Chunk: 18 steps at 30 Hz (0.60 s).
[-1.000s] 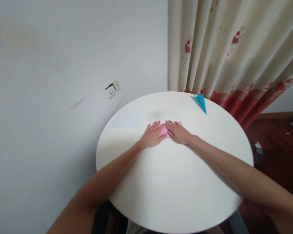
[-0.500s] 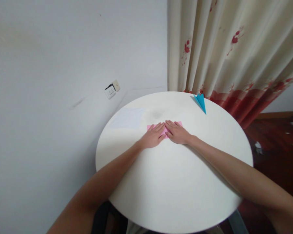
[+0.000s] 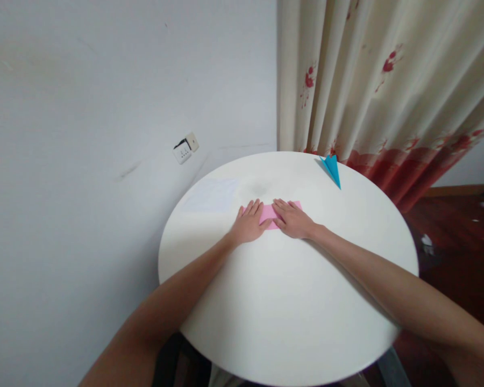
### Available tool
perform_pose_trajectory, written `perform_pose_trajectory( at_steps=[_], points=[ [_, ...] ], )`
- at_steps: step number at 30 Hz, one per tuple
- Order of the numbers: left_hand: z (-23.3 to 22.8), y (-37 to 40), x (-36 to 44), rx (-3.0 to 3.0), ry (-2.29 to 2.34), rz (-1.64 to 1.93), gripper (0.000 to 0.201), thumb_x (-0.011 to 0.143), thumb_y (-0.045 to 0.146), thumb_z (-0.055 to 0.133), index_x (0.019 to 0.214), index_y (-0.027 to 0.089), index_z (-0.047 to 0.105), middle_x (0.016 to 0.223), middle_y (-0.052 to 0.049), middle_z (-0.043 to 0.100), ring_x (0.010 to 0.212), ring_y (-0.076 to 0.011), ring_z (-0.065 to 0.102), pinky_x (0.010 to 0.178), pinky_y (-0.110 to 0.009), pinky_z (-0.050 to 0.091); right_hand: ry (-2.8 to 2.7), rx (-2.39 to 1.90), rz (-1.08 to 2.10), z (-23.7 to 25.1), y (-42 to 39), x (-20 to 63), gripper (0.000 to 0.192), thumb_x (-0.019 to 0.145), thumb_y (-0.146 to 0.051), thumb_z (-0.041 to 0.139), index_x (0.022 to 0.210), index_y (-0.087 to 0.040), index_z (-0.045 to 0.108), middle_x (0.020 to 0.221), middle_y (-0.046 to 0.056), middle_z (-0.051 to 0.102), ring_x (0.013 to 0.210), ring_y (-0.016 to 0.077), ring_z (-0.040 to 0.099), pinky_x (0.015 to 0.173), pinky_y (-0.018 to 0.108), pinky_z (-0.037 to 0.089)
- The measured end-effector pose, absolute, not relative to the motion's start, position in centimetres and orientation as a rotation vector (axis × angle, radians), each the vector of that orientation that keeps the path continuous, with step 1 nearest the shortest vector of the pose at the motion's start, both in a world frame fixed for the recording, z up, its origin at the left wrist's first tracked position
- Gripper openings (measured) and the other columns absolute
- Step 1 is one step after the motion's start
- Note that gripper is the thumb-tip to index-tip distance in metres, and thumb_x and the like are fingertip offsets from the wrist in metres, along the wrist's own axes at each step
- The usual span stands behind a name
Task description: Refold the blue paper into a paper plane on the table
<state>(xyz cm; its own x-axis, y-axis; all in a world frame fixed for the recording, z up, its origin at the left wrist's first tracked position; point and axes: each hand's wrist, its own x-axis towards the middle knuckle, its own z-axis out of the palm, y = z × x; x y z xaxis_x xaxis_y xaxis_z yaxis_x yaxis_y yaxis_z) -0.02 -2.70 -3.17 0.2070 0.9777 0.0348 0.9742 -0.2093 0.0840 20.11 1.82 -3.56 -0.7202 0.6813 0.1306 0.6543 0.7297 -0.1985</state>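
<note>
Hands: left hand (image 3: 248, 226) and right hand (image 3: 292, 220) lie flat, fingers spread, on pink paper (image 3: 271, 213)
Surroundings: blue paper plane (image 3: 333, 169) well apart; white sheet (image 3: 212, 195) near left; round table (image 3: 290, 312)
Hidden: paper's middle shows; ends covered

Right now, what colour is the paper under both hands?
Pink paper, seen best in the head view.

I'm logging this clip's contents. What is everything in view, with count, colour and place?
pink paper: one, pink, flat at mid-table under both hands
white sheet: one, white, flat on the table's far left
paper plane: one, blue, near the table's far right edge
round table: one, white, centre
wall socket: one, white, on the wall left of the table
curtain: one, cream with red print, behind the table on the right
left hand: flat on the pink paper's left part
right hand: flat on its right part
</note>
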Motion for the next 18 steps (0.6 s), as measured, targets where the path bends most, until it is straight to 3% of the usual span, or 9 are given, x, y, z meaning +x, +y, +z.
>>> perform_pose_trajectory(
  at_steps=[5,9,12,14,18],
  points=[
    [-3.42,-2.61,-0.13,2.346,2.036,0.14,0.065,0.103,0.055,0.026,0.158,0.02,0.028,0.166,-0.013,0.023,0.154,-0.0333,0.019,0.121,-0.06,0.019,-2.733,-1.068,0.202,-3.57,1.78,20.1,0.063,0.103,-0.04,0.03,0.154,-0.004,0.036,0.163,0.019,0.029,0.152,0.0278,0.024,0.123,0.048,0.022],
    [-3.21,-3.02,0.18,2.42,2.036,0.16,0.06,0.105,0.048,0.026,0.157,0.02,0.031,0.166,-0.011,0.024,0.154,-0.0322,0.017,0.121,-0.064,0.012,-2.729,-1.065,0.193,-3.66,1.71,20.04,0.063,0.103,-0.04,0.029,0.154,-0.002,0.036,0.162,0.019,0.029,0.152,0.028,0.024,0.123,0.048,0.021],
    [-3.01,-3.14,0.44,2.603,1.848,0.188,0.056,0.106,0.038,0.024,0.157,0.018,0.031,0.165,-0.01,0.026,0.155,-0.0259,0.017,0.124,-0.056,0.008,-2.725,-1.062,0.192,-3.74,1.68,19.95,0.064,0.103,-0.04,0.028,0.155,-0.002,0.034,0.162,0.019,0.029,0.152,0.0277,0.023,0.123,0.048,0.021],
    [-3.0,-3.03,0.49,2.666,1.691,0.192,0.056,0.106,0.036,0.023,0.158,0.016,0.028,0.165,-0.009,0.027,0.155,-0.0216,0.018,0.126,-0.047,0.012,-2.72,-1.06,0.194,-3.79,1.69,19.9,0.065,0.103,-0.041,0.027,0.155,-0.001,0.033,0.162,0.02,0.029,0.152,0.0277,0.024,0.123,0.048,0.021],
    [-3.23,-2.68,0.3,2.62,1.623,0.187,0.061,0.106,0.042,0.025,0.159,0.011,0.025,0.166,-0.012,0.025,0.154,-0.0213,0.021,0.125,-0.042,0.019,-2.721,-1.069,0.195,-3.85,1.71,19.86,0.065,0.103,-0.039,0.027,0.156,-0.002,0.03,0.163,0.019,0.028,0.152,0.027,0.023,0.124,0.046,0.02]
  ],
)
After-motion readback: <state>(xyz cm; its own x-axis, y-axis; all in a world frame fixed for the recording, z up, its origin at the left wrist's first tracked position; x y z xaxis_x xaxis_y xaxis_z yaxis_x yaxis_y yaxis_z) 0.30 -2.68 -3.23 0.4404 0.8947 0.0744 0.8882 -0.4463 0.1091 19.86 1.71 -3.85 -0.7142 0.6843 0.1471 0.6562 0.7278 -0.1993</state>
